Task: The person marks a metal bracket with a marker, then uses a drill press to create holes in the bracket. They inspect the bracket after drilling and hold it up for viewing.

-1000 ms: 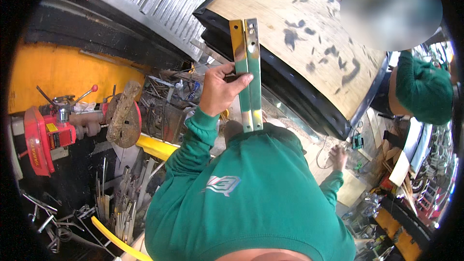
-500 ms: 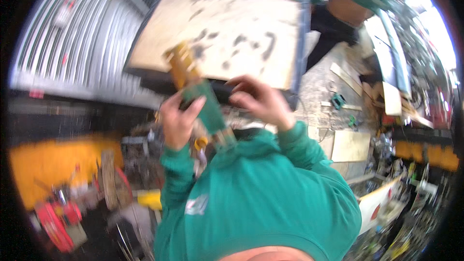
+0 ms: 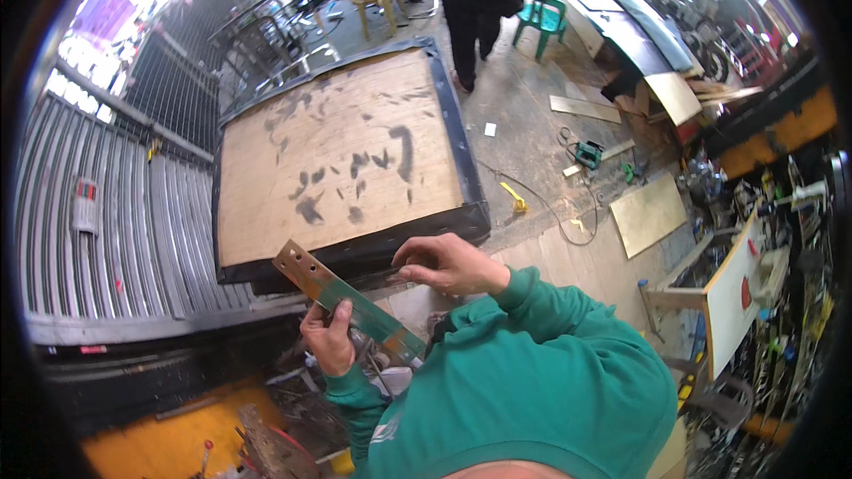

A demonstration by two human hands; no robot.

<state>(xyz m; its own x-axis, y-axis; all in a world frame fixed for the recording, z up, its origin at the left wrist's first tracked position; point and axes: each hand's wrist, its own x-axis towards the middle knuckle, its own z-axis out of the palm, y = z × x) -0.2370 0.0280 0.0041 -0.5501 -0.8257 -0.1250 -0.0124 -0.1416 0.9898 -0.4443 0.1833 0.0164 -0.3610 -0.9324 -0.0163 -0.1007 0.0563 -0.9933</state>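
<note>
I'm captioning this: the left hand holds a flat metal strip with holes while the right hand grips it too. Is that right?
No: the head view shows the right hand apart from the metal strip; only the left hand holds it.

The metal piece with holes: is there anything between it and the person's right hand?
Nothing visible: only a gap separates the metal piece, held in the left hand, from the right hand. The platform's dark side shows behind that gap.

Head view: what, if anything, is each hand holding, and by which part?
Left hand: flat metal stock, gripped near its middle. Right hand: nothing visible.
</note>
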